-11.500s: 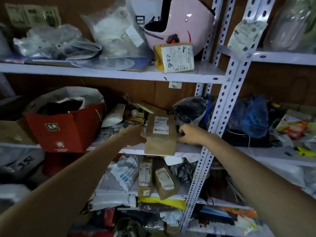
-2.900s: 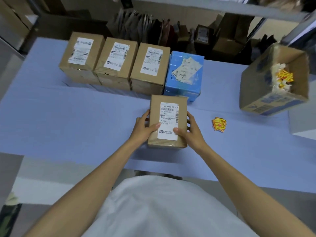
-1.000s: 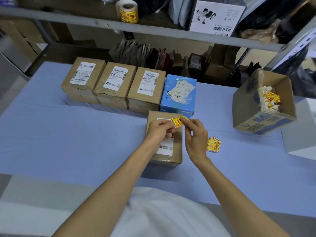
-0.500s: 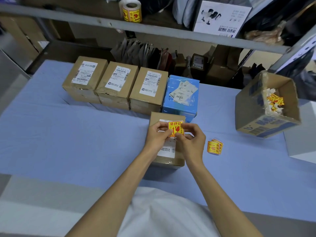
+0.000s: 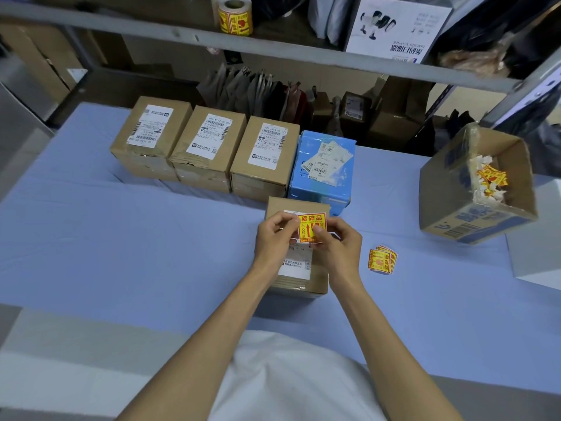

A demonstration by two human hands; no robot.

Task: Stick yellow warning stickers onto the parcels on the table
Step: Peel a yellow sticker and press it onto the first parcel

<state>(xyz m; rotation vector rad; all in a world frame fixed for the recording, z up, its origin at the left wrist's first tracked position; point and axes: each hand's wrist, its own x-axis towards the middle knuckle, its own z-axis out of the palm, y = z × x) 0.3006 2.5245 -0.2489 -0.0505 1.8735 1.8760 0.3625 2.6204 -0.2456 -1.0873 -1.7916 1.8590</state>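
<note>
With fingers [image 5: 288,221] curled tight, pinches the yellow sticker [image 5: 311,223] on both sides: left hand [image 5: 273,240] and right hand [image 5: 341,243]. Holds it flat, face up, just over the brown parcel [image 5: 317,281] near the front edge of the bench [image 5: 121,238]. No tilt now, unlike a second ago. Maybe peeling the backing. Not stuck down yet.

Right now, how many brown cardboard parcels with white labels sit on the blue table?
4. Back row: left parcel, middle parcel, right parcel, beside the blue box. The fourth parcel lies nearest, under the left hand and right hand pinching a yellow warning sticker. None seems hidden.
</note>
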